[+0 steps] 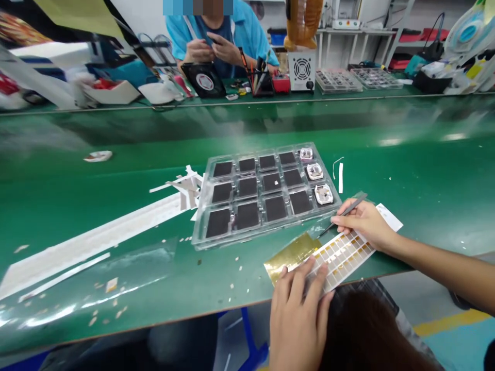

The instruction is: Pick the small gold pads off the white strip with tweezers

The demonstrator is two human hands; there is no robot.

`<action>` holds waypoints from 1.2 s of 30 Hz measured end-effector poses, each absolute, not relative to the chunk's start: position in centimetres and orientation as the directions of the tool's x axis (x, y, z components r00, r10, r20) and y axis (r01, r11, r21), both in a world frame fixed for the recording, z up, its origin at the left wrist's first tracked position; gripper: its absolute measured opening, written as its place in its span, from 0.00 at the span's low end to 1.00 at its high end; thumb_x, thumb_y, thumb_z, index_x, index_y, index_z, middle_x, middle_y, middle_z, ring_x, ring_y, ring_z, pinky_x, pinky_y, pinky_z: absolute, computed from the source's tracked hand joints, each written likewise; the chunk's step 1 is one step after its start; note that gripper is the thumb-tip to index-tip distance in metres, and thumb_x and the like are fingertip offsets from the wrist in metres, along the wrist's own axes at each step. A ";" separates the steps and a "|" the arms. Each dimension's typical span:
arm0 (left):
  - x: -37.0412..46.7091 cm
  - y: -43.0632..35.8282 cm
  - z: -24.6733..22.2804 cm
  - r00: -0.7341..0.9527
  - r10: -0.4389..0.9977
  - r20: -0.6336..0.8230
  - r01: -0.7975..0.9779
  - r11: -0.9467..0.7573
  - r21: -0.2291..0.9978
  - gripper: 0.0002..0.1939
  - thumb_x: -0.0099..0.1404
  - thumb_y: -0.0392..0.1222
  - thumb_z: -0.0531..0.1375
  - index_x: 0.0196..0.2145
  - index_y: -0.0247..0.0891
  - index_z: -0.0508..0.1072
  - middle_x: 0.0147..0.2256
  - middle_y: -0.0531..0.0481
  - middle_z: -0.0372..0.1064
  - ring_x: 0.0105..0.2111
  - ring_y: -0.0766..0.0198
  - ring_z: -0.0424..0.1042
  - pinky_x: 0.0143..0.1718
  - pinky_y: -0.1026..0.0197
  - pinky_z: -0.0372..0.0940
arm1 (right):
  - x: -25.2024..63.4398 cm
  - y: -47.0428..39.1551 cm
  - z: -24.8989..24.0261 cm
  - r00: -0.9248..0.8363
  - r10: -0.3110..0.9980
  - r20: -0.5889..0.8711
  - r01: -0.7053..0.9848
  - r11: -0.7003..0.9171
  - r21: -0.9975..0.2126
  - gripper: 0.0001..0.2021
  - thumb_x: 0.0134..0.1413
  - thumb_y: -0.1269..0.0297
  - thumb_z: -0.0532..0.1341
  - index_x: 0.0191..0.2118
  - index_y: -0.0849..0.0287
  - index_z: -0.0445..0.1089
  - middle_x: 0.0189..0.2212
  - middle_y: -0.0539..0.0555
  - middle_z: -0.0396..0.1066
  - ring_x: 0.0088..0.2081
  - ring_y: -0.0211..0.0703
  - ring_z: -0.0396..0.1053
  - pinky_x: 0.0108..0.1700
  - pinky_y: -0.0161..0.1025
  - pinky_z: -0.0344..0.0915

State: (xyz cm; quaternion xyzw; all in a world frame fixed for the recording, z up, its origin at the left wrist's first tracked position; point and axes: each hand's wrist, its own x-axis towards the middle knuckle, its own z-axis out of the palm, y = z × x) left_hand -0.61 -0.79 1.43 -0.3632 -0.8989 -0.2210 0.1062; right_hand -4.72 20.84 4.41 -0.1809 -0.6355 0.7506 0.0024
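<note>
My right hand (363, 221) grips thin metal tweezers (344, 212) whose tip points down-left at a white backing sheet (340, 255) covered with small gold stickers. My left hand (297, 314) lies flat on the near end of that sheet, next to its gold foil part (288, 255), at the table's front edge. Just beyond stands a clear plastic tray (201, 226) with several black square pads in its pockets. Three pockets in its right column hold white square parts (323, 194).
White paper strips (185, 188) and a long white liner (88, 242) lie left of the tray on the green table (406, 170). Small scraps dot the front left. Across the table another person (216, 46) works beside a tool holder (260, 77), a small fan and more trays.
</note>
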 end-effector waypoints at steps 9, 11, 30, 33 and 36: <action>-0.7 -1.1 1.5 -0.725 0.606 0.328 0.689 0.638 0.343 0.19 0.64 0.43 0.55 0.53 0.49 0.65 0.53 0.55 0.64 0.49 0.60 0.62 0.55 0.51 0.56 | -4.7 20.7 4.8 -0.925 0.215 -0.314 0.273 -0.198 -0.941 0.18 0.31 0.65 0.74 0.26 0.61 0.64 0.15 0.47 0.69 0.16 0.30 0.64 0.19 0.27 0.61; -0.7 -1.1 1.6 -0.723 0.606 0.332 0.690 0.637 0.343 0.19 0.64 0.43 0.56 0.53 0.49 0.65 0.53 0.54 0.64 0.49 0.60 0.62 0.54 0.51 0.56 | -4.7 20.7 4.9 -0.924 0.216 -0.315 0.277 -0.188 -0.942 0.17 0.31 0.65 0.73 0.26 0.61 0.65 0.15 0.47 0.69 0.16 0.30 0.64 0.19 0.27 0.61; -0.6 -1.0 1.7 -0.735 0.598 0.320 0.678 0.640 0.360 0.18 0.64 0.43 0.55 0.53 0.49 0.65 0.52 0.53 0.65 0.49 0.59 0.62 0.54 0.49 0.58 | -4.8 20.7 4.6 -0.928 0.219 -0.301 0.272 -0.153 -0.950 0.16 0.32 0.65 0.73 0.26 0.62 0.66 0.14 0.48 0.69 0.15 0.30 0.63 0.19 0.28 0.60; -0.6 -0.9 1.7 -0.735 0.604 0.309 0.678 0.642 0.357 0.18 0.64 0.43 0.55 0.52 0.49 0.66 0.52 0.53 0.65 0.49 0.59 0.63 0.54 0.49 0.58 | -4.9 20.7 4.6 -0.929 0.231 -0.289 0.263 -0.136 -0.955 0.15 0.34 0.64 0.72 0.26 0.61 0.66 0.14 0.48 0.69 0.15 0.31 0.63 0.19 0.29 0.59; -0.6 -0.9 1.8 -0.733 0.605 0.313 0.681 0.641 0.356 0.18 0.65 0.43 0.55 0.52 0.49 0.66 0.52 0.53 0.65 0.48 0.59 0.63 0.53 0.49 0.59 | -4.9 20.6 4.8 -0.924 0.249 -0.289 0.262 -0.138 -0.955 0.14 0.34 0.64 0.72 0.26 0.61 0.66 0.14 0.48 0.68 0.15 0.31 0.62 0.18 0.29 0.58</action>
